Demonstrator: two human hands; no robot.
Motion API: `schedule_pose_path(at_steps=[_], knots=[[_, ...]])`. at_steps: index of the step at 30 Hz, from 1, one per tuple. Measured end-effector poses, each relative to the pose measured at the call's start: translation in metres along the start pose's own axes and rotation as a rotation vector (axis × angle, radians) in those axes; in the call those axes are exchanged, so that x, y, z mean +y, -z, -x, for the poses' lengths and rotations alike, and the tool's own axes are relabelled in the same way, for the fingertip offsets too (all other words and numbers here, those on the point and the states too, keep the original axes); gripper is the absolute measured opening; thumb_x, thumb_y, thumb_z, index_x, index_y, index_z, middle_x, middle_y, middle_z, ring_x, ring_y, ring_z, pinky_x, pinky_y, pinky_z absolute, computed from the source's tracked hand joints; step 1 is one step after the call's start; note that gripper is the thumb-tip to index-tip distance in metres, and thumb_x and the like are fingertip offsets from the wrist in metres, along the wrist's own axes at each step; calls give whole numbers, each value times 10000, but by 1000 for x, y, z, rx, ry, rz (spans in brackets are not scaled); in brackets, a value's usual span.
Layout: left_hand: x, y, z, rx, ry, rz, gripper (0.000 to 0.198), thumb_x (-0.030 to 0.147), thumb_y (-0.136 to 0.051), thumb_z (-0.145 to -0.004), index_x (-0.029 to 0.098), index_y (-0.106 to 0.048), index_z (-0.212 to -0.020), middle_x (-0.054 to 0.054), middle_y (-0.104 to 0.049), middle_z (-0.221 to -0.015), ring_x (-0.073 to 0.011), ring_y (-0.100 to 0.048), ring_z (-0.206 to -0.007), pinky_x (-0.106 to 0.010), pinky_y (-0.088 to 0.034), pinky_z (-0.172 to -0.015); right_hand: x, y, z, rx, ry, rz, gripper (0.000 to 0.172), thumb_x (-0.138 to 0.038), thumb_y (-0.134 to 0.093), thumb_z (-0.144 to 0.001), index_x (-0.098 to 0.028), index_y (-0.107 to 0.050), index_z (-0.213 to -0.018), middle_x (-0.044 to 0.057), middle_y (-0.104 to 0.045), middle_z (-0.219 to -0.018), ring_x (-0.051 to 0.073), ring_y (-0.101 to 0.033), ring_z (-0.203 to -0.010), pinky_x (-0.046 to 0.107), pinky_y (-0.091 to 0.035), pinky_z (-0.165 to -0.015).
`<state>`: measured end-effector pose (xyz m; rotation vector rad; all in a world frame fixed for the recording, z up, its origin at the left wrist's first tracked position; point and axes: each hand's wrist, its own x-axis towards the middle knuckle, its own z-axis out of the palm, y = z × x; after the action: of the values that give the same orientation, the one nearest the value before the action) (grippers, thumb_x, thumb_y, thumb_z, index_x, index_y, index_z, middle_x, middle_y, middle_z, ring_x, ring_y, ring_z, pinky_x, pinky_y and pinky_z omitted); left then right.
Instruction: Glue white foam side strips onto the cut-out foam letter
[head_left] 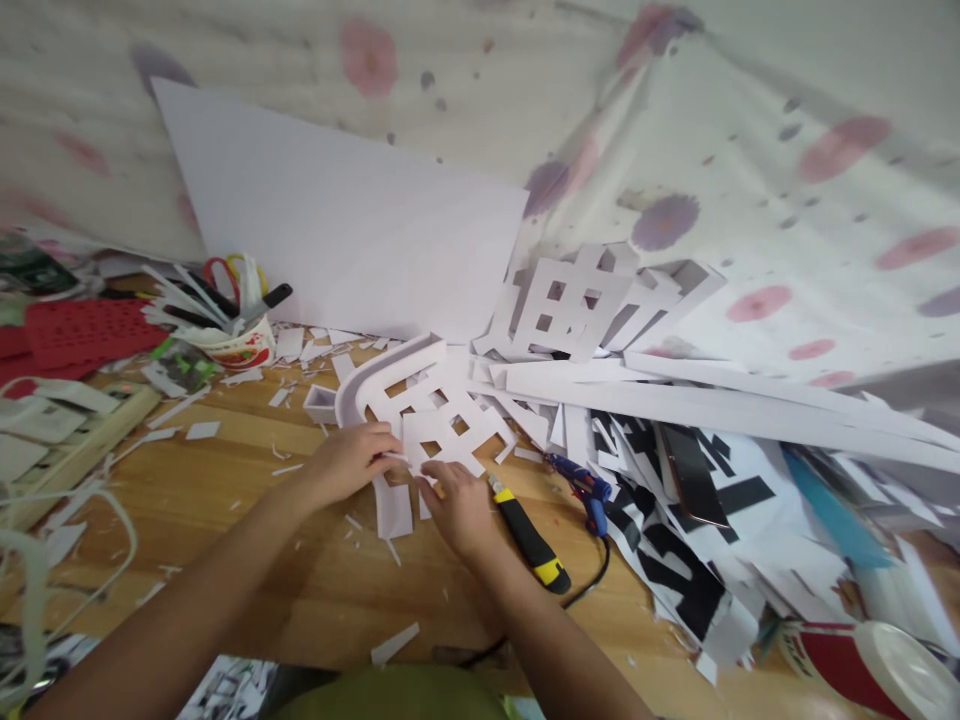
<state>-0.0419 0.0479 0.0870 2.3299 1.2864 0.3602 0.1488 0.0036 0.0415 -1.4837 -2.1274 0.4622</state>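
Note:
A white foam-board cut-out character (435, 410) with raised side strips lies on the wooden floor (225, 470). My left hand (352, 462) rests on its near left edge, fingers curled and pressed onto a white strip there. My right hand (456, 505) pinches the near edge of the same cut-out, fingers closed on it. A black and yellow utility knife (529, 537) lies on the floor just right of my right hand, untouched. A blue glue gun (583, 490) with a black cord lies a little further right.
A large white board (337, 220) leans on the flowered cloth behind. More white cut-out characters (570, 300) and long strips pile at the right over black-and-white scraps. A cup of scissors and pens (232, 330) stands at left, with a red perforated mat (82, 330). Paper offcuts litter the floor.

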Motion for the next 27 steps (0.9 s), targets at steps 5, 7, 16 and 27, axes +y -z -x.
schedule_pose_path(at_steps=[5, 7, 16, 27], knots=[[-5, -8, 1, 171, 138, 150, 238, 346, -456, -805, 207, -626, -897, -30, -634, -877, -149, -574, -722, -277, -449, -675, 51, 45, 54, 306, -262, 3, 274, -413, -477, -844, -195, -596, -728, 23, -589, -633, 143, -535, -573, 245, -394, -560], [-9, -16, 2, 241, 185, 290, 250, 390, -478, -785, 197, -597, -890, -33, -638, -866, -160, -592, -746, -284, -469, -677, 72, 59, 82, 555, -382, 27, 327, -464, -467, -833, -197, -526, -654, -1, -504, -563, 135, -473, -521, 249, -372, -523], [9, -36, -8, 281, 383, 1065, 404, 478, -686, -604, 182, -512, -819, 3, -625, -766, -205, -661, -751, -305, -527, -627, 141, 79, 101, 744, -535, 223, 580, -640, -541, -654, -132, -537, -932, 100, -514, -842, 236, -492, -785, 378, -424, -709], [35, -31, -12, 430, 692, 1413, 345, 365, -771, -526, 140, -565, -687, 33, -548, -538, -59, -492, -468, -128, -280, -353, 118, 88, 68, 525, -578, 136, 463, -536, -499, -682, -174, -656, -924, 118, -635, -985, 279, -586, -880, 332, -441, -655]])
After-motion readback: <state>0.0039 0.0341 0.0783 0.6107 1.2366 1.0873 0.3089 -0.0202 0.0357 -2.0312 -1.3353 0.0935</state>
